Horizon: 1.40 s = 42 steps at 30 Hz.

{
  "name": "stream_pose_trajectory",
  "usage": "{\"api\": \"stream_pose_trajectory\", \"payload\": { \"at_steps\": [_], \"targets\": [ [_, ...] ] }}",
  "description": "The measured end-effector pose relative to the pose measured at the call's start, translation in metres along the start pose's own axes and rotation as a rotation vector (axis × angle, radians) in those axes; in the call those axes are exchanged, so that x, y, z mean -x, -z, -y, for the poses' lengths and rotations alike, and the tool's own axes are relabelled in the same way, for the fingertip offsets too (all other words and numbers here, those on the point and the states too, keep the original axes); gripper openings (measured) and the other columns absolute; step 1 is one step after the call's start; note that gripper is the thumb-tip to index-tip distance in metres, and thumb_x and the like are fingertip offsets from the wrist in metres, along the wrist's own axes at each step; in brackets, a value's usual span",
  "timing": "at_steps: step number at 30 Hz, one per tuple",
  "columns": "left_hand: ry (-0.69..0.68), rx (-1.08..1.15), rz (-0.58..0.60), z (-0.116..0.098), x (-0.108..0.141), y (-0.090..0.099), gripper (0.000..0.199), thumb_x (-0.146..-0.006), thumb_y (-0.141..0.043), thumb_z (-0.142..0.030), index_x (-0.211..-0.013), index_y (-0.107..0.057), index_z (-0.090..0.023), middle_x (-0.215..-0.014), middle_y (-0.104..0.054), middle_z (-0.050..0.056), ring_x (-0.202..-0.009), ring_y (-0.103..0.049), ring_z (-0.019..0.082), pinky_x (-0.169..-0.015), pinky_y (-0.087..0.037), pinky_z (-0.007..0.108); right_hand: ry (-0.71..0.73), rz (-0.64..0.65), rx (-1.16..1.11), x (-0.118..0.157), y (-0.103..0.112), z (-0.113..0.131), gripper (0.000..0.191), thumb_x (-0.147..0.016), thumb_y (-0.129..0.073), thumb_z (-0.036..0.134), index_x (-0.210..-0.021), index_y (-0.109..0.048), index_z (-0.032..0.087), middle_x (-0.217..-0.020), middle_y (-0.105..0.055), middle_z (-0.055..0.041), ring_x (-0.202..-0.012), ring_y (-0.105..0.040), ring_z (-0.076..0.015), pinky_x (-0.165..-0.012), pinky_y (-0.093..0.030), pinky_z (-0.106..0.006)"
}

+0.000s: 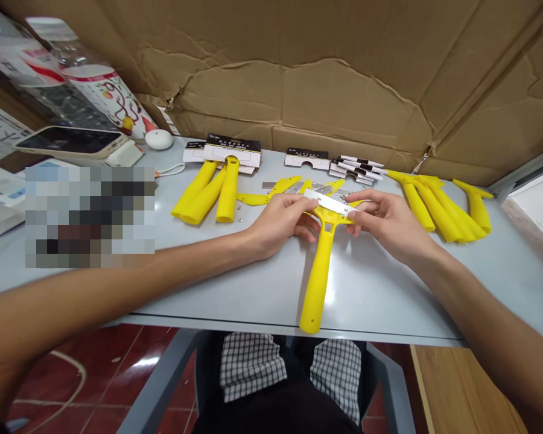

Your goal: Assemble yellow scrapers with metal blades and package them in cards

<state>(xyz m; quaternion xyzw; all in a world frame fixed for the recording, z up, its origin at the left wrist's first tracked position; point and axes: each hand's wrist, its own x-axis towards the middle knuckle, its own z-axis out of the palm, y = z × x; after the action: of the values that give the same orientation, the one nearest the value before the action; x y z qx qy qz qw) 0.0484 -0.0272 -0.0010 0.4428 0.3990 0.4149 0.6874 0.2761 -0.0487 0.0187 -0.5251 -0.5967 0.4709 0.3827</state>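
A yellow scraper handle (317,277) points toward me, its wide head away from me. Across that head lies a flat, bright blade (329,202) with small holes. My left hand (284,220) pinches the blade's left end, thumb on top and fingers curled beneath the head. At the other end, my right hand (382,218) closes thumb and fingers on the blade's right tip. Just behind the hands, yellow head pieces (284,185) and metal strips lie in a loose pile, partly hidden. Small screws or nuts (239,208) are scattered left of my left hand.
Finished-looking yellow scrapers with a printed card (233,149) lie at left; more yellow handles (447,208) at right. Folded cards (306,158) stand behind. A phone (72,143), a white case (159,139) and a bottle (102,90) crowd the left. Cardboard (298,72) walls the back.
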Motion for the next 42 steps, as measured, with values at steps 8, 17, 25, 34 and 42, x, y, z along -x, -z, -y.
{"api": "stream_pose_trajectory", "payload": {
  "at_steps": [8, 17, 25, 34, 42],
  "targets": [
    [0.030, -0.002, -0.130, -0.004, -0.003, 0.000, 0.024, -0.098, -0.069, -0.015, -0.074, -0.075, -0.012, -0.075, -0.071, 0.009, -0.050, -0.057, 0.010, -0.040, -0.042, 0.023, -0.035, -0.009, -0.009, -0.006, 0.008, -0.003, 0.033, -0.082, -0.087, 0.032, -0.111, -0.072, 0.025, -0.073, -0.076, -0.0013, -0.064, -0.071, -0.0214, -0.073, -0.059, -0.040],
    [0.015, 0.045, -0.146, -0.003, -0.004, 0.001, 0.026, -0.098, -0.068, -0.013, -0.072, -0.073, -0.011, -0.077, -0.073, 0.009, -0.052, -0.058, 0.009, -0.044, -0.043, 0.024, -0.101, -0.031, -0.282, -0.006, 0.007, 0.002, 0.031, -0.080, -0.093, 0.035, -0.101, -0.073, 0.023, -0.094, -0.078, -0.0073, -0.073, -0.075, -0.0203, -0.063, -0.061, -0.035],
    [0.016, 0.033, -0.132, -0.001, -0.003, 0.001, 0.022, -0.096, -0.071, -0.016, -0.076, -0.077, -0.010, -0.081, -0.075, 0.011, -0.055, -0.058, 0.010, -0.048, -0.046, 0.026, -0.171, -0.058, -0.338, -0.008, 0.007, 0.001, 0.025, -0.077, -0.089, 0.019, -0.097, -0.074, 0.019, -0.093, -0.079, -0.0089, -0.069, -0.073, -0.0167, -0.061, -0.062, -0.031],
    [-0.034, -0.216, -0.044, -0.021, -0.010, 0.020, 0.018, -0.087, -0.082, -0.027, -0.076, -0.080, -0.014, -0.090, -0.076, 0.015, -0.057, -0.057, 0.013, -0.045, -0.042, 0.029, -0.151, -0.096, -0.339, -0.010, 0.009, 0.000, 0.021, -0.071, -0.089, 0.019, -0.089, -0.078, 0.018, -0.089, -0.078, -0.0083, -0.069, -0.072, -0.0167, -0.067, -0.066, -0.033],
    [-0.469, -0.970, -0.100, -0.053, -0.017, 0.050, 0.008, -0.082, -0.079, -0.020, -0.083, -0.087, -0.022, -0.082, -0.078, 0.006, -0.067, -0.061, 0.018, -0.072, -0.045, 0.032, -0.112, -0.166, -0.310, -0.016, 0.021, -0.003, 0.022, -0.072, -0.092, 0.021, -0.089, -0.077, 0.018, -0.081, -0.074, -0.0084, -0.071, -0.075, -0.0207, -0.065, -0.067, -0.035]
  ]
}}
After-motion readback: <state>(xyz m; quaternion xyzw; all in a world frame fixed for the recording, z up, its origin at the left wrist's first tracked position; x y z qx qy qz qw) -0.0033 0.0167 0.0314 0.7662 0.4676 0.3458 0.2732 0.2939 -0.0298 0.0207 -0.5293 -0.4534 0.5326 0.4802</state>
